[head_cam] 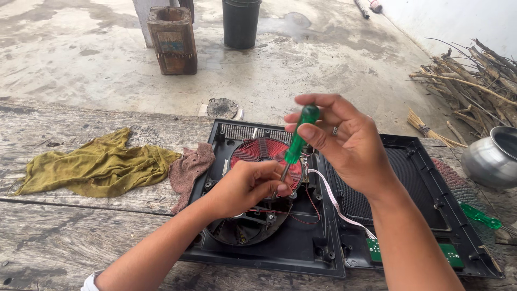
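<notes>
So this is an opened-up black plastic induction cooker base [301, 253] lying on a weathered wooden plank table [70, 231], with its black top cover [420, 178] flipped over just to the right and a flat white ribbon cable [336, 202] running between the two halves. The red copper coil disc [258, 153] sits in the upper part of the base, the round black fan [242, 229] just below it.

The right hand [350, 143] is pinching the top of a green translucent-handled screwdriver [296, 143] between fingertips and thumb, held upright with a slight tilt, tip down near the edge of the coil. The left hand [245, 186] is curled around the lower shaft, steadying it right over the coil's rim.

Looks to me like the unscrewing stage, working on a screw that holds the coil. I can't see the screw head itself, the fingers cover it. My guess is the next bit needs the tip properly seated and the shaft kept straight while twisting, and some care not to snag the thin red wires [301, 218] close by.

A second green screwdriver [481, 216] lies on the far right, an olive-yellow rag [97, 167] on the left
</notes>
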`<state>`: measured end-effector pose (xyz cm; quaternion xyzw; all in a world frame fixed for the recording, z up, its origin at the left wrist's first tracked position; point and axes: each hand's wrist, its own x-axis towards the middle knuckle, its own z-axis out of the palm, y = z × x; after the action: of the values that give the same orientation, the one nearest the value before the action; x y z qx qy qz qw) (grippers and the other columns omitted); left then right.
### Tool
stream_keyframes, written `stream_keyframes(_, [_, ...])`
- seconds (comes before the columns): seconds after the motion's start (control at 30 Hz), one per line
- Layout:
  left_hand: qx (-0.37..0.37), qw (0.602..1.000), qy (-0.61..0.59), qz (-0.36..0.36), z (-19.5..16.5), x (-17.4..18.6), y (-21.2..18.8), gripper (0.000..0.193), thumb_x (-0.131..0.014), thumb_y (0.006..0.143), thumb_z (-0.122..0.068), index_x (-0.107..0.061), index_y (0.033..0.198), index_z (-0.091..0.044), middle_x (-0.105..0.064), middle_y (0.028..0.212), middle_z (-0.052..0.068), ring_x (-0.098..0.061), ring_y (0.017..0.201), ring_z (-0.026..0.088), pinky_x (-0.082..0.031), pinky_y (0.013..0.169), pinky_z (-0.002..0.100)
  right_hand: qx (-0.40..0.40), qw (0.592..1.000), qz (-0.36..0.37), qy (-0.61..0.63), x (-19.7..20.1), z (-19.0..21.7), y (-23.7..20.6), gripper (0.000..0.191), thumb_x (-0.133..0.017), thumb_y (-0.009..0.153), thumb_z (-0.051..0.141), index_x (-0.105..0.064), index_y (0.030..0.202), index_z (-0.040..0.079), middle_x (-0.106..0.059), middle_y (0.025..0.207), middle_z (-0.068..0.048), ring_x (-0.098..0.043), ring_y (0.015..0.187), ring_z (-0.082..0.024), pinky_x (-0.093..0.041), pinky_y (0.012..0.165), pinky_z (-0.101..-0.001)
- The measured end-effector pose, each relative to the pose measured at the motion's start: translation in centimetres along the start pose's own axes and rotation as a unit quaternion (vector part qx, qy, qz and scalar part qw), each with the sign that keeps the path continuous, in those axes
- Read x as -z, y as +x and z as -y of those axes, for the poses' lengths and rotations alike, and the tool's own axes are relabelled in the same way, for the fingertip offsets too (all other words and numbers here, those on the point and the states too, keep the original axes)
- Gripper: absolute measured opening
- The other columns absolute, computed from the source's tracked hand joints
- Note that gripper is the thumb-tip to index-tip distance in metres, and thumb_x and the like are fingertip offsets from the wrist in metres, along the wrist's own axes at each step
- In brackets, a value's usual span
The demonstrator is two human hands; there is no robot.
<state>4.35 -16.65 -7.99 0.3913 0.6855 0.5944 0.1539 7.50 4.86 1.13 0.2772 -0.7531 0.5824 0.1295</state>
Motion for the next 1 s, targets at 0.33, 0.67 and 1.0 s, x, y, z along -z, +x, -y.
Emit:
stream_keyframes(0.33, [0.053, 0.984, 0.075, -0.155, -0.1, 1.2, 3.3, 0.013, -0.071, 0.096, -0.010, -0.069, 0.103, 0.000, -0.075, 0.080, 0.004, -0.070, 0.077, 0.008, -0.059, 0.069, 0.027, -0.155, 0.951, -0.059, -0.259, 3.4, -4.9, -2.8, 0.025, -0.064, 0.096, 0.018, -0.076, 0.115, 0.008, -0.082, 0.106, -0.007, -0.079, 0.094, -0.016, -0.062, 0.085, -0.0311])
stream_keyframes(0.67, [0.016, 0.995, 0.033, -0.092, 2.6, -4.6, 8.4, 0.013, -0.066, 0.094, -0.003, -0.068, 0.107, -0.003, -0.073, 0.094, 0.005, -0.073, 0.083, 0.010, -0.062, 0.074, 0.026, -0.119, 0.974, -0.120, -0.148, 5.0, -9.9, -3.0, 0.031, -0.054, 0.104, 0.020, -0.066, 0.130, 0.006, -0.079, 0.113, -0.007, -0.077, 0.106, -0.015, -0.063, 0.092, -0.0298])
stream_keyframes(1.0, [-0.029, 0.980, 0.184, -0.070, 3.1, -5.2, 9.0, 0.011, -0.070, 0.089, -0.005, -0.069, 0.100, -0.003, -0.070, 0.090, 0.009, -0.073, 0.074, 0.021, -0.059, 0.065, 0.032, 0.020, 0.998, -0.052, 0.026, 5.7, -8.2, -1.0, 0.037, -0.046, 0.110, 0.016, -0.059, 0.138, -0.003, -0.073, 0.124, -0.017, -0.070, 0.123, -0.023, -0.056, 0.110, -0.0377])
